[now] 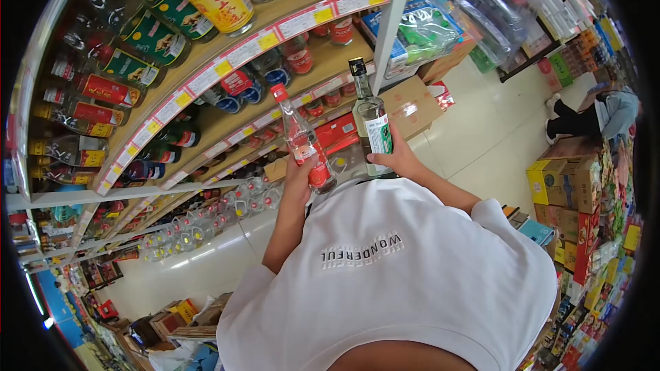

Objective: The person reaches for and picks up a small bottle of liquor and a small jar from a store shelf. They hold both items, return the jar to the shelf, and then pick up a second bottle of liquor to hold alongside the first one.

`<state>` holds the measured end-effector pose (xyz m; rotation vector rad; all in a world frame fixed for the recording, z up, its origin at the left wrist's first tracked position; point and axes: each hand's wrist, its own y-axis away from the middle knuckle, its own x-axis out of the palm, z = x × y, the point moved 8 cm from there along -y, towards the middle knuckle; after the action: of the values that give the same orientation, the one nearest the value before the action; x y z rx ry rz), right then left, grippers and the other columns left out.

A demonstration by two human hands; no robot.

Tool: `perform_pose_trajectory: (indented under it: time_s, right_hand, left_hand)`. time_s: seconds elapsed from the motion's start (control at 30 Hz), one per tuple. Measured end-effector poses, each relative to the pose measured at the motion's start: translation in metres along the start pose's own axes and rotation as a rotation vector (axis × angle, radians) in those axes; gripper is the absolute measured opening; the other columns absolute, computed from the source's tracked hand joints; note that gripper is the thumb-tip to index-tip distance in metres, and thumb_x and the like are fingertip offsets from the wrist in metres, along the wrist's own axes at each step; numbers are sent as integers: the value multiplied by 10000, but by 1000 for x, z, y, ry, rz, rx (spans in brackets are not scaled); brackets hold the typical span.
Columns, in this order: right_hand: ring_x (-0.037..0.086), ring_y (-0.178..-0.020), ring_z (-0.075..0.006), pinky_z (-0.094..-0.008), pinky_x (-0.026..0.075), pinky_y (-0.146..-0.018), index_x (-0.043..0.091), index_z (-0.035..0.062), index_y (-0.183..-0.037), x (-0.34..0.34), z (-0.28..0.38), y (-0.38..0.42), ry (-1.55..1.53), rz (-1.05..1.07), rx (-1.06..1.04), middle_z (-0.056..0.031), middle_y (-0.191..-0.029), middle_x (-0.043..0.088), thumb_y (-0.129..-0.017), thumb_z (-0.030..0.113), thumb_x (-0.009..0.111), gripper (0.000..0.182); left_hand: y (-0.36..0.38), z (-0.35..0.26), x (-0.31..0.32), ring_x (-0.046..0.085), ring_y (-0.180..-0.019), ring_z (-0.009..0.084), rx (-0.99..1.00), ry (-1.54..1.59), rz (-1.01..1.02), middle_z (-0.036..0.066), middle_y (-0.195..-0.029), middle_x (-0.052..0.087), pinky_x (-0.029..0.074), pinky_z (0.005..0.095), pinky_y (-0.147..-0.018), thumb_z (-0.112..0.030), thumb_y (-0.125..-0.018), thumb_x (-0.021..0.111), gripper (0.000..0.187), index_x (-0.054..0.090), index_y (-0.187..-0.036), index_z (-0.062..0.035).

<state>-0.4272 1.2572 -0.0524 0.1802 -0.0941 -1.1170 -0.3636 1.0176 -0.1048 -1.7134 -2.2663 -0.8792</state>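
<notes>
My left hand is closed around the lower part of a clear glass bottle with a red cap and a red-and-white label. My right hand grips a second glass bottle, which has a black cap and a white-and-green label. Both bottles are held side by side in front of my white shirt, caps pointing away from me and slightly apart. The left bottle leans a little to the left. My fingers behind each bottle are partly hidden.
Curved shelves full of bottles with price tags stand ahead and to the left. Large plastic jugs line the floor below. A cardboard box lies beyond the right bottle. Stacked cartons and another person are at the right.
</notes>
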Motion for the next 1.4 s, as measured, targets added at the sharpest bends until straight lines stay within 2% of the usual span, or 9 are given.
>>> perform_pose_trajectory:
  time_s: [0.17,0.3,0.43,0.5,0.7,0.8,0.93,1.13,1.4]
  right_hand:
    - [418,-1299,-239,-361,326,-1089,180,21,-1511,-35,-5,15,-44,-108,-52,-136,-1402,429,-712,151,799,1020]
    - [437,-1284,-236,-360,356,-1068,170,28,-1517,-47,-13,30,-213,-191,-8,-128,-1393,436,-707,129,794,1028]
    - [434,-1293,-230,-358,368,-1059,156,25,-1523,-46,-12,33,-280,-212,-21,-139,-1404,426,-704,170,799,1052]
    - [415,-1314,-233,-358,350,-1076,151,20,-1525,-43,0,39,-235,-201,56,-148,-1417,418,-704,191,801,1061]
    - [339,-1369,-253,-356,252,-1135,98,-3,-1532,-46,3,37,-129,-252,-73,-153,-1457,376,-720,180,786,1080]
    - [410,-1326,-268,-382,348,-1090,32,29,-1544,-48,-1,38,-132,-292,-67,-159,-1414,422,-742,115,752,1082]
    - [469,-1188,-205,-339,374,-1027,243,36,-1464,-45,-15,35,-348,-265,-34,-107,-1286,485,-738,197,774,914]
    - [479,-1173,-201,-335,392,-1006,278,34,-1434,-58,-16,41,-316,-310,-47,-103,-1265,497,-733,193,773,872]
    - [484,-1161,-198,-340,399,-997,291,38,-1420,-59,-19,38,-319,-288,-41,-100,-1254,504,-733,182,771,850]
  left_hand:
    - [-41,10,43,605,-1013,158,-44,-53,122,67,-1120,611,503,331,-899,-70,-851,707,483,476,-1274,-28]
    - [-62,-3,74,629,-1000,187,64,-75,134,99,-1150,609,540,358,-869,-74,-920,624,398,471,-1286,-40]
    - [-96,-19,100,615,-982,145,106,-156,202,59,-1107,619,521,313,-860,-66,-886,685,398,505,-1239,-40]
    - [-108,-25,108,637,-916,144,122,-218,223,67,-1052,650,534,303,-823,-66,-875,706,326,562,-1162,-7]
    - [-144,-57,146,663,-853,145,258,-236,174,85,-1004,681,548,301,-754,-110,-861,741,282,618,-1078,21]
    - [-172,-60,147,659,-857,143,312,-303,188,81,-987,689,541,292,-753,-102,-819,779,297,634,-1051,15]
    - [-189,-76,153,653,-850,141,387,-368,137,72,-993,684,537,284,-756,-73,-787,796,334,632,-1068,5]
    - [-208,-86,155,627,-978,174,492,-418,56,108,-1129,643,513,315,-854,-99,-739,832,520,566,-1175,3]
    - [-208,-90,154,622,-962,297,734,-698,-147,170,-1051,638,490,389,-837,-176,-655,871,557,570,-1073,34]
